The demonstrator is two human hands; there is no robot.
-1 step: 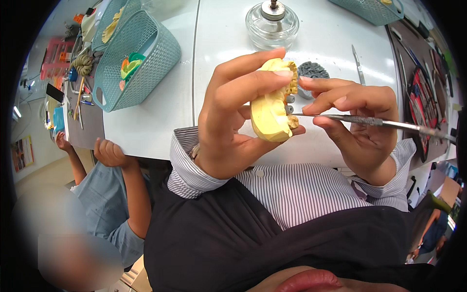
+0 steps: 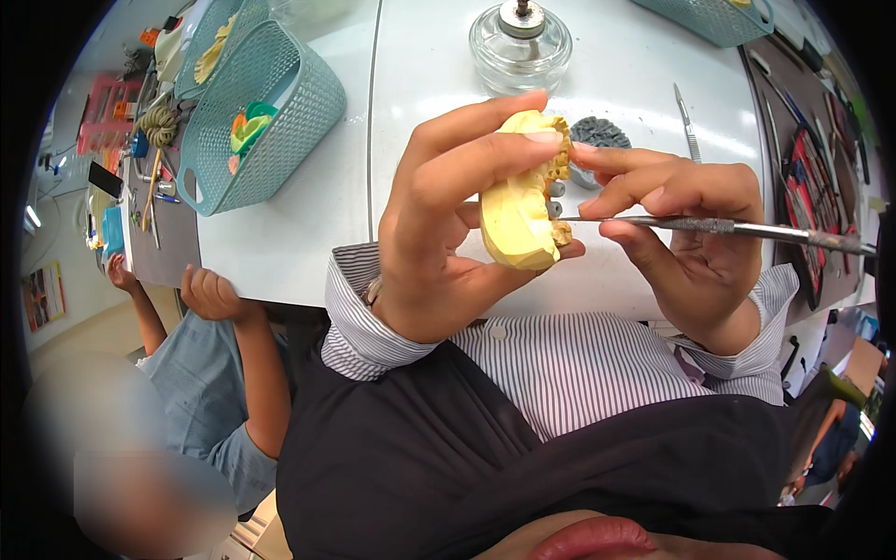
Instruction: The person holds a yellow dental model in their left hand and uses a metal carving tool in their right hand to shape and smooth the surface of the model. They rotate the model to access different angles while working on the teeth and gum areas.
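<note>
Raised above the white table, a yellow plaster dental model (image 2: 515, 219) is gripped in my left hand (image 2: 429, 205), fingers over its top and thumb beneath. Its row of teeth faces right and includes two grey tooth stumps (image 2: 555, 198). My right hand (image 2: 691, 205) pinches a thin metal dental carver (image 2: 737, 227) like a pen. The carver's tip reaches the model's tooth edge just below the grey stumps; whether it touches cannot be made out. My right fingertips are close to the model's upper teeth. Behind them a grey dental model (image 2: 600, 135) lies on the table, partly hidden.
A glass spirit burner (image 2: 520, 47) stands at the back. Left is a teal basket (image 2: 308, 112) holding green and orange pieces. Another metal tool (image 2: 687, 121) lies at the right, near a red tool case (image 2: 805, 205). A co-worker's hand (image 2: 217, 294) rests on the table's left edge.
The view has shifted very slightly. Both hands keep their holds, and the carver's tip stays beside the model's teeth.
</note>
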